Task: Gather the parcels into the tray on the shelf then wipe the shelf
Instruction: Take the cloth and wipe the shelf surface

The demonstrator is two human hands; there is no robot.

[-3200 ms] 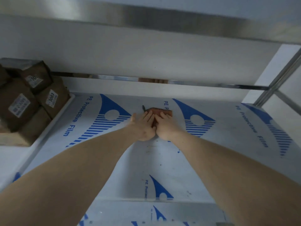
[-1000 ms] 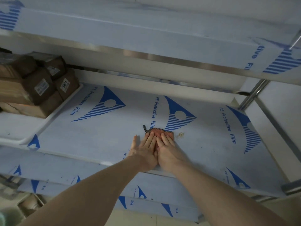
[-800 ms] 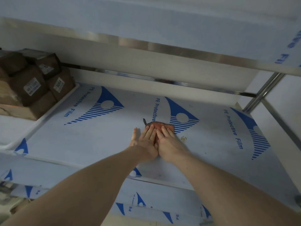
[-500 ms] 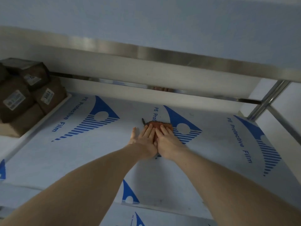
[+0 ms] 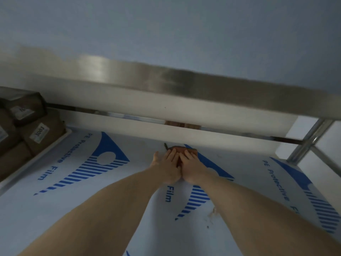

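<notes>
1. The small reddish-brown wiping cloth (image 5: 181, 150) lies flat on the film-covered steel shelf (image 5: 88, 204), now close under the back rail; half a second ago it sat nearer mid-shelf, so the stroke has run away from the person.
2. Left hand (image 5: 168, 166) and right hand (image 5: 191, 167) lie side by side on the cloth, each grip released: fingers straight, pressing down rather than grasping.
3. A few crumbs (image 5: 212, 214) lie on the film behind the right forearm, so I judge that patch unwiped.
4. The brown paper-wrapped parcels (image 5: 39, 134) with white labels sit stacked in the pale tray (image 5: 36, 161) at the shelf's left end, so gathering looks done and wiping is the step in hand.
</notes>
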